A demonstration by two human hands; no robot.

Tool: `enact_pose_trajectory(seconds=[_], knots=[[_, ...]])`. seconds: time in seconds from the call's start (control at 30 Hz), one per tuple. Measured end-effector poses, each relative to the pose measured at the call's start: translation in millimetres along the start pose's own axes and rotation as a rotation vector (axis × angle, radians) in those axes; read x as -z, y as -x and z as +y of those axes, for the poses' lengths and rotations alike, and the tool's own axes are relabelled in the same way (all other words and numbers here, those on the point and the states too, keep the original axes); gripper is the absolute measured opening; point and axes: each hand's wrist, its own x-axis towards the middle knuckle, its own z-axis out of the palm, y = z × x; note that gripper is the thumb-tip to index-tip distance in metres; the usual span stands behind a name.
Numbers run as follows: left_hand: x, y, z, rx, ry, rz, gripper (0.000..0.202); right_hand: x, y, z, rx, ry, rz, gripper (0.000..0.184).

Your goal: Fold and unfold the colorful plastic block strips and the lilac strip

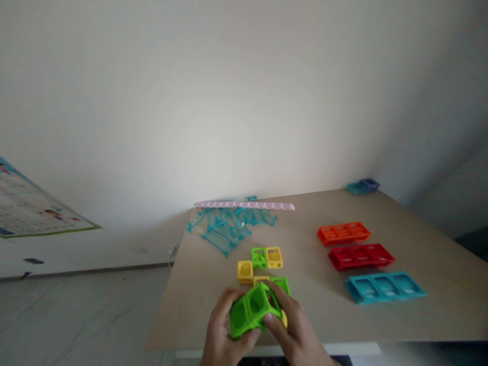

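Observation:
Near the table's front edge, my left hand grips the left side of green hollow cube blocks, which sit side by side, tilted. Fingers of my right hand close around the right end of these blocks, its thumb pressed on the near side. A bit of yellow block shows by the right fingers; whether it is joined to the green ones I cannot tell. Just beyond lie a single yellow cube, a green cube beside another yellow cube, and a partly covered green cube.
To the right lie an orange row of blocks, a red row and a blue row. Clear teal track pieces and a purple-white strip lie at the back left. Blue pieces occupy the far right corner.

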Motion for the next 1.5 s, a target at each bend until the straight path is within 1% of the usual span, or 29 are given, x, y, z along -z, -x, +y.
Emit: enact_pose_trajectory(seconds=[0.07,0.13,0.2,0.27,0.37,0.43,0.47,0.57,0.63,0.7,0.77,0.83,0.9,0.97,1.03,1.1,1.2,1.3,1.4,1.5], knots=[[-2.7,3,-2,0.020,0.016,0.028,0.043,-4,7,8,-0.015,-0.038,-0.007,0.057],[-6.4,5,-3,0.055,0.075,0.092,0.050,-12,15,17,-0.084,-0.092,0.043,0.059],[-10.7,5,-5,0.125,0.192,0.191,0.062,-20,22,21,-0.168,-0.166,0.114,0.059],[-14.2,4,-6,0.235,0.357,0.268,0.063,-22,24,19,-0.192,-0.228,0.138,0.060],[-15.9,1,-6,0.364,0.557,0.316,0.049,-11,17,10,-0.139,-0.207,0.026,0.057],[-14.7,1,-7,0.374,0.593,0.322,0.044,3,9,7,-0.133,-0.116,-0.006,0.051],[-13.8,1,-8,0.359,0.593,0.316,0.043,10,5,8,-0.137,-0.061,0.015,0.048],[-10.5,3,-13,0.306,0.563,0.268,0.046,30,-5,23,-0.142,0.100,0.177,0.041],[-8.8,4,-17,0.276,0.512,0.184,0.050,37,-10,36,-0.159,0.163,0.220,0.039],[-9.0,4,-20,0.246,0.410,0.047,0.054,40,-15,46,-0.193,0.172,0.166,0.042],[-12.2,4,-22,0.193,0.265,-0.083,0.056,38,-19,52,-0.218,0.155,0.062,0.047],[-18.2,5,-22,0.130,0.130,-0.137,0.055,34,-22,52,-0.212,0.158,-0.021,0.051],[-24.8,4,-21,0.095,0.069,-0.134,0.052,31,-25,51,-0.186,0.182,-0.055,0.050],[-29.3,3,-19,0.106,0.067,-0.127,0.048,30,-26,50,-0.171,0.194,-0.080,0.041],[-29.9,1,-19,0.133,0.087,-0.125,0.043,31,-27,51,-0.174,0.179,-0.100,0.030],[-27.4,0,-19,0.139,0.116,-0.130,0.041,33,-28,53,-0.179,0.136,-0.111,0.027],[-22.7,2,-20,0.153,0.202,-0.169,0.046,36,-29,58,-0.160,0.018,-0.138,0.030],[-22.5,4,-20,0.187,0.347,-0.243,0.057,38,-29,61,-0.154,-0.055,-0.191,0.037],[-25.8,4,-20,0.291,0.363,-0.313,0.065,39,-29,65,-0.167,-0.038,-0.227,0.043],[-26.8,0,-23,0.359,0.321,-0.349,0.065,38,-30,68,-0.157,0.063,-0.223,0.043]])
